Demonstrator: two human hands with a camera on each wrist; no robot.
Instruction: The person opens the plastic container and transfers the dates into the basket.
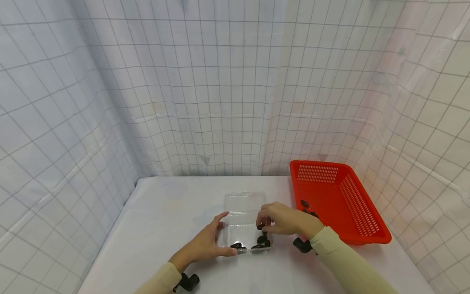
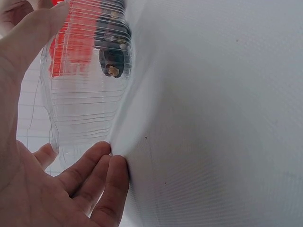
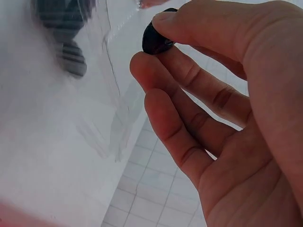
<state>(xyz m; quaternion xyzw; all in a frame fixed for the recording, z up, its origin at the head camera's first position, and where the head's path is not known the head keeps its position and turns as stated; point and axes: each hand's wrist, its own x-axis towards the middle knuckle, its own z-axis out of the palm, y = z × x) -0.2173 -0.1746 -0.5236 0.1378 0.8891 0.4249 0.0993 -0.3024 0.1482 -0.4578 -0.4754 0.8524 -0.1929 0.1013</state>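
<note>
A clear plastic clamshell box (image 1: 235, 232) lies with its lid spread out behind it. Several dark, oval, date-like fruits (image 1: 262, 239) sit inside along its near and right sides. My left hand (image 1: 205, 244) holds the box at its left side, the thumb at the near wall and the fingers at the far left; in the left wrist view the fingertips (image 2: 118, 163) also meet the white surface. Above the box's right part, my right hand (image 1: 284, 219) pinches one dark fruit (image 3: 157, 39) between thumb and fingers.
A red slotted plastic basket (image 1: 361, 204) stands on the right side of the white table (image 1: 161, 212), with a few dark fruits (image 1: 304, 203) at its left side. White grid-patterned sheets (image 1: 220, 102) surround the table at the back and sides.
</note>
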